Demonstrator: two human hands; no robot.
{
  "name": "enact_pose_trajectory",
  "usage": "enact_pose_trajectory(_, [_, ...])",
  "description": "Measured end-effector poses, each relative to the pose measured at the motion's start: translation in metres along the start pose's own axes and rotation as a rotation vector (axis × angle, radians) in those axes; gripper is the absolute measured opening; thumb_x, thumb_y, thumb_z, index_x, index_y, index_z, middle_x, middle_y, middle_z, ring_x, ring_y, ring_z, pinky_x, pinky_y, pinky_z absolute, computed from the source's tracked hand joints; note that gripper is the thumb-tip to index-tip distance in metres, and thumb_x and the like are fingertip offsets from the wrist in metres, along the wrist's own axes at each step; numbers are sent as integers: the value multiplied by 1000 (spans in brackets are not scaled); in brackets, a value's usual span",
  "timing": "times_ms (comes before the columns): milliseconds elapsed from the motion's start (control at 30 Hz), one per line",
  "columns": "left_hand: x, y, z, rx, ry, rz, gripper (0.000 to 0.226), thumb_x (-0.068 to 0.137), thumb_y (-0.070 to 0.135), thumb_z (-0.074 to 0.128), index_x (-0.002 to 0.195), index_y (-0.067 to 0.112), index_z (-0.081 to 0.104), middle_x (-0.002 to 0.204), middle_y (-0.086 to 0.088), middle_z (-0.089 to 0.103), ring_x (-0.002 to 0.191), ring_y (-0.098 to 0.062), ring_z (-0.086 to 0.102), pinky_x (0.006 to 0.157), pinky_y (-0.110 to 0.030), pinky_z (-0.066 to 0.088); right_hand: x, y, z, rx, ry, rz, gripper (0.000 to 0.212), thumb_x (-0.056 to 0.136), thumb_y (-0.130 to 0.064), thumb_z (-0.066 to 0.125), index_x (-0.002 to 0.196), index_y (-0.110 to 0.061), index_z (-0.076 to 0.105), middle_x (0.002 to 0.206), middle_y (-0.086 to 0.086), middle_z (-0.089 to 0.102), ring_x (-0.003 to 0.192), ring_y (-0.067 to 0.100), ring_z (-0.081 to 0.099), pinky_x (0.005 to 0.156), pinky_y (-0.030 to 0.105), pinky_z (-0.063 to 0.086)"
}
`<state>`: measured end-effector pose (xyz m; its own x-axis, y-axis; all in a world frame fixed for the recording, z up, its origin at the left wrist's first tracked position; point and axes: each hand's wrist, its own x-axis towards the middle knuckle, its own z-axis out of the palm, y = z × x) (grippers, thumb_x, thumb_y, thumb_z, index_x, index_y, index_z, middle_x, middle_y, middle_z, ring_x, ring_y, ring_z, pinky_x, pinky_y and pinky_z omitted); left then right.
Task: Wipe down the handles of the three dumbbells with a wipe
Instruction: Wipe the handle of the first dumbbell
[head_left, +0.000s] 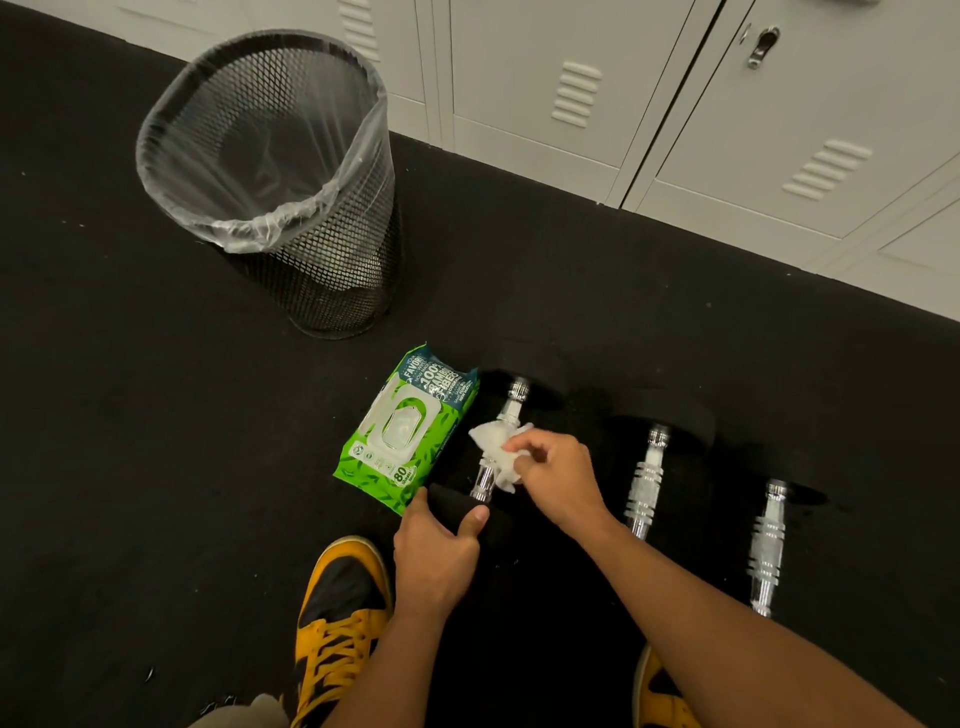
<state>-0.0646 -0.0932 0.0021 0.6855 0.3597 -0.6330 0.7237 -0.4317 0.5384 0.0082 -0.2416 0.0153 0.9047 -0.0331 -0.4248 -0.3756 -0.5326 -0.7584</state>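
Note:
Three black dumbbells with chrome handles lie side by side on the black floor. My right hand (553, 475) pinches a crumpled white wipe (497, 449) wrapped against the chrome handle of the left dumbbell (511, 408). My left hand (439, 553) grips that dumbbell's near black head, thumb on top. The middle dumbbell (647, 480) and the right dumbbell (768, 545) lie untouched to the right, their knurled handles bare.
A green pack of wipes (402, 434) lies just left of the left dumbbell. A black mesh bin (291, 208) with a clear liner stands behind it. Pale lockers (675, 104) line the back. My yellow-and-black shoes (337, 623) stand at the near edge.

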Motion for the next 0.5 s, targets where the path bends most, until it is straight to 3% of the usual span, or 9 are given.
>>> enact_pose_trajectory(133, [-1, 1, 0, -18, 11, 2, 89, 79, 50, 72, 149, 10, 33, 130, -14, 59, 127, -31, 49, 109, -45, 38, 22, -6, -5, 70, 120, 0, 26, 87, -3, 59, 92, -26, 72, 104, 0, 64, 79, 18, 72, 71, 20, 56])
enact_pose_trajectory(200, [-2, 1, 0, -21, 14, 5, 89, 80, 49, 72, 149, 10, 33, 130, -14, 59, 128, -30, 48, 110, -44, 37, 32, -6, -3, -23, 174, -12, 25, 91, -7, 58, 104, -22, 72, 111, 1, 56, 93, 18, 66, 84, 16, 50])
enact_pose_trajectory(267, [-2, 2, -1, -30, 13, 2, 89, 80, 49, 72, 149, 10, 33, 132, -13, 58, 130, -30, 47, 111, -43, 36, 37, -7, 2, -96, 228, 3, 27, 95, -8, 57, 115, -18, 71, 116, 5, 54, 99, 13, 56, 76, -1, 34])
enact_pose_trajectory(400, [-4, 5, -2, -40, 13, 4, 89, 80, 47, 74, 149, 9, 33, 138, -13, 54, 131, -30, 46, 111, -43, 36, 44, -5, 19, 7, 357, 181, 29, 98, -8, 55, 121, -16, 69, 126, 10, 59, 114, 21, 58, 81, 14, 40])
enact_pose_trajectory(500, [-5, 5, -2, -36, 7, 3, 89, 80, 47, 74, 149, 8, 33, 142, -13, 51, 133, -31, 44, 111, -43, 36, 42, -2, 21, 75, 353, 237, 32, 97, -5, 53, 122, -17, 69, 122, 8, 65, 115, 21, 57, 79, 7, 40])
